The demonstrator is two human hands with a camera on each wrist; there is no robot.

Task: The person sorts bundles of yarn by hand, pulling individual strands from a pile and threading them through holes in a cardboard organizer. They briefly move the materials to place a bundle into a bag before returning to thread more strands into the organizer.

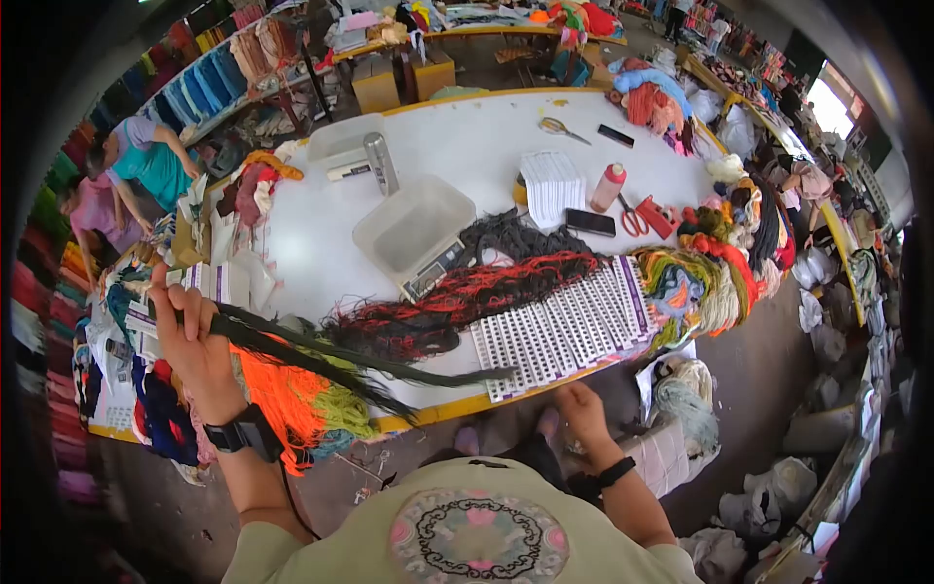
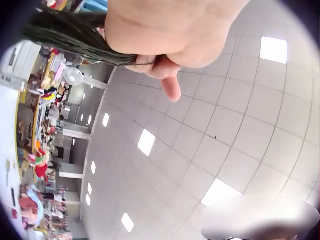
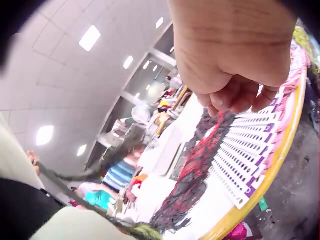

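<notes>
My left hand [image 1: 195, 355], raised at the left over the table's front edge, grips one end of a long hank of dark green thread [image 1: 277, 339]. The strands stretch rightward across the table edge, their loose tips lying over white cards with rows of dark dots [image 1: 559, 326]. In the left wrist view the thread [image 2: 75, 37] runs out from beneath the curled fingers. My right hand [image 1: 588, 419] hangs by the front edge, near those cards, with nothing visible in its loosely curled fingers [image 3: 240, 97]. Red and black yarn [image 1: 457, 297] lies behind the cards.
Orange yarn [image 1: 282, 389] hangs over the front edge, and multicoloured hanks [image 1: 715, 282] are heaped at the right. A plastic bin [image 1: 413, 229], a phone [image 1: 590, 223], red-handled scissors [image 1: 634, 222] and a pink bottle [image 1: 609, 187] stand or lie farther back. Two people work at the left.
</notes>
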